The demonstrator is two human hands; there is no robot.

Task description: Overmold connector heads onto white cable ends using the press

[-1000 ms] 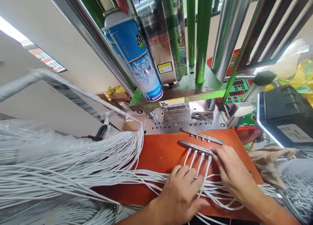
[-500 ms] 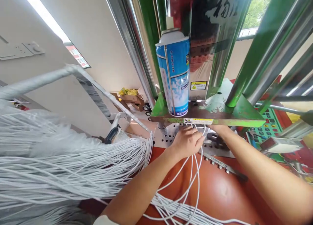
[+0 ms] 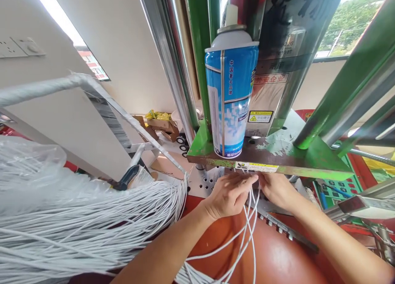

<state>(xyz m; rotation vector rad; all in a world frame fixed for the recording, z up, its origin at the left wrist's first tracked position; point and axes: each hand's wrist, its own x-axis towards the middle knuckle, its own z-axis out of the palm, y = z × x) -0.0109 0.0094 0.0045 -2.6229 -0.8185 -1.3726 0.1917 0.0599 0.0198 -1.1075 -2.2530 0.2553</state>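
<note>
"White cables [image 3: 254, 255] hung down between the two hands. Which way did they run?"

"Lengthwise toward the viewer, from under the front edge of the green press plate [image 3: 331, 158], then curving leftward over the reddish desk [image 3: 284, 251]. Their upper ends were hidden"

"Which hand was nearer?"

"The left hand [image 3: 228, 193], I'd judge. It lay across their upper stretch, fingers curled, while the right hand [image 3: 276, 189] sat just beside them on the other side"

"Was either one pinching something?"

"I couldn't tell. The right fingertips were out of sight, and the left hand covered its own grip"

"And the notched metal bar [image 3: 279, 224]?"

"On the desk, slanting off to the lower right, near the right forearm [image 3: 327, 234]"

"What else was around?"

"A blue-and-white spray can [image 3: 231, 99] stood upright on the plate, with a perforated steel bed [image 3: 194, 183] below. Leftward lay a big heap of white cable [image 3: 108, 230], and a window [image 3: 348, 33] showed greenery at the upper right"
</note>
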